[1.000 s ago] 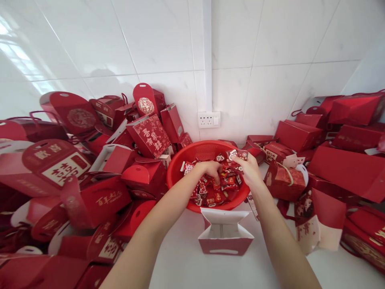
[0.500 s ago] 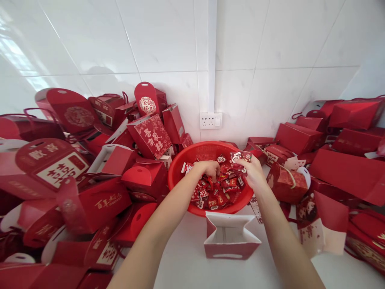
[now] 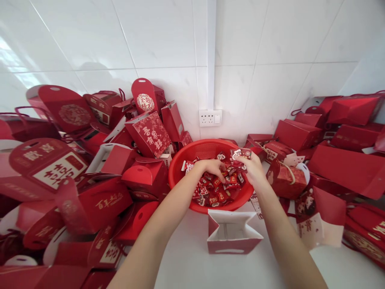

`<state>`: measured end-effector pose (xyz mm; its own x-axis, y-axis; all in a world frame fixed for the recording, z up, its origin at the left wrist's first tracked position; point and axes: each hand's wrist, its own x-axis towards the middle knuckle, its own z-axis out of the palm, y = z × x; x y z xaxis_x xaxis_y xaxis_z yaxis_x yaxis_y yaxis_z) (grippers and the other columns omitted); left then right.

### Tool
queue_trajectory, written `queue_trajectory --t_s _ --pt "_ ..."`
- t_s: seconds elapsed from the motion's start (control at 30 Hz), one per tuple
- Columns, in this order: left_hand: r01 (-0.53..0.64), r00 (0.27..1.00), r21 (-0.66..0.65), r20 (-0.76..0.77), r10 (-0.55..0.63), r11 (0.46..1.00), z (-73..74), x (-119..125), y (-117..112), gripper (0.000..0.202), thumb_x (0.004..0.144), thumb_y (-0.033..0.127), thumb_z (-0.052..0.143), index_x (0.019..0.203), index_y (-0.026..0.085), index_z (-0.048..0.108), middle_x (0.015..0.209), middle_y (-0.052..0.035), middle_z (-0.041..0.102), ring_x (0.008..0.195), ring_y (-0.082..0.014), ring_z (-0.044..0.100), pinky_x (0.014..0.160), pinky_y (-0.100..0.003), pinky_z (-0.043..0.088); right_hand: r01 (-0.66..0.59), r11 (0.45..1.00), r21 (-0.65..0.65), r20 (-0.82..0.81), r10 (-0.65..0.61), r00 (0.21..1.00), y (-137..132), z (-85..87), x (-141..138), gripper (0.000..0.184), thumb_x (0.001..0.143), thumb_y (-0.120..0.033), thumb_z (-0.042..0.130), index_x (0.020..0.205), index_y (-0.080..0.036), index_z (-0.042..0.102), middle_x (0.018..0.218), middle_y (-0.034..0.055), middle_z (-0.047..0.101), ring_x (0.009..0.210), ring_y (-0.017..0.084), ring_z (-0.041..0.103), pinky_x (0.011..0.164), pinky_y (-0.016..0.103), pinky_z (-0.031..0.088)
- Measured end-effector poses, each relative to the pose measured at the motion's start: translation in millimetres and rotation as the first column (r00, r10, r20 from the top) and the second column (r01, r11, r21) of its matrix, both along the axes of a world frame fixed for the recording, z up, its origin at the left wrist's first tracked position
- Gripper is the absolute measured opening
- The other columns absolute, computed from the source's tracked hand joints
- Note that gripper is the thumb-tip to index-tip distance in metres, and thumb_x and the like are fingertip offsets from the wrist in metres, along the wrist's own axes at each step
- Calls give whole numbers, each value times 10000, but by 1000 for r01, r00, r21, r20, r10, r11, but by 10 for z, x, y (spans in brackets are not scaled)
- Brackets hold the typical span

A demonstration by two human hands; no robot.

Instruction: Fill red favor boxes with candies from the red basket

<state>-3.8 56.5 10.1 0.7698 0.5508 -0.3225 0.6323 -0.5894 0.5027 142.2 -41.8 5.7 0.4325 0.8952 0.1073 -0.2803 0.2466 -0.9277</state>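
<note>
A red plastic basket (image 3: 177, 170) holds many red-wrapped candies (image 3: 215, 196). My left hand (image 3: 214, 168) reaches into it from the left, fingers curved and apart just over the candies, with nothing visible in them. At the basket's right rim, my right hand (image 3: 255, 168) pinches a red candy packet (image 3: 240, 154) with white print between thumb and fingers; whether more than one packet is there I cannot tell. In front of the basket stands an open red paper gift bag (image 3: 234, 245) with a white inside, between my forearms.
Red gift boxes (image 3: 99, 200) are heaped on the left, some with rope handles. Another pile of red boxes (image 3: 345, 168) fills the right side. Behind the basket rises a white tiled wall with a power socket (image 3: 210, 118).
My left hand has shifted slightly right over the candies and its fingers have spread. My right hand keeps its packet at the rim. The whole view has shifted a little.
</note>
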Motion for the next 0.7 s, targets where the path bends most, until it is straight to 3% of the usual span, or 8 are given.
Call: queue_trajectory --t_s 0.1,0.2,0.3,0.5,0.7 --pt "-13 999 -4 -34 13 1000 -36 -2 0 545 429 220 887 957 201 753 906 6 756 809 -208 673 671 -224 484 -4 1000 -7 6 4 1000 -3 0 2 324 501 -274 867 755 -221 674 689 -36 703 650 176 639 686 327 516" --pt "-41 998 7 -43 41 999 -56 -7 12 469 439 204 876 889 205 746 840 11 745 796 -214 670 669 -228 481 -2 1000 -9 0 2 1000 -3 0 5 332 505 -264 866 777 -221 681 697 -33 715 662 183 650 685 328 520" --pt "-73 997 12 3 73 997 -40 -41 43 484 467 226 881 931 189 748 902 -20 751 859 -242 675 735 -254 494 3 1000 -7 -11 -3 1000 2 1 2 338 498 -258 860 792 -220 698 709 -28 731 675 189 663 689 330 526" --pt "-158 958 -45 233 165 986 41 -97 58 441 585 270 853 993 149 735 954 -36 730 940 -245 655 879 -307 485 -26 1000 -6 -15 26 1000 -20 52 -25 289 481 -266 867 722 -204 721 683 -14 740 649 192 667 683 332 527" --pt "-166 804 -271 519 290 948 120 -31 -7 331 757 329 780 994 114 697 865 -28 706 741 -162 658 769 -311 539 -38 999 -14 -39 37 999 -28 71 -24 215 491 -246 847 658 -198 720 612 -14 720 585 184 650 632 324 528"
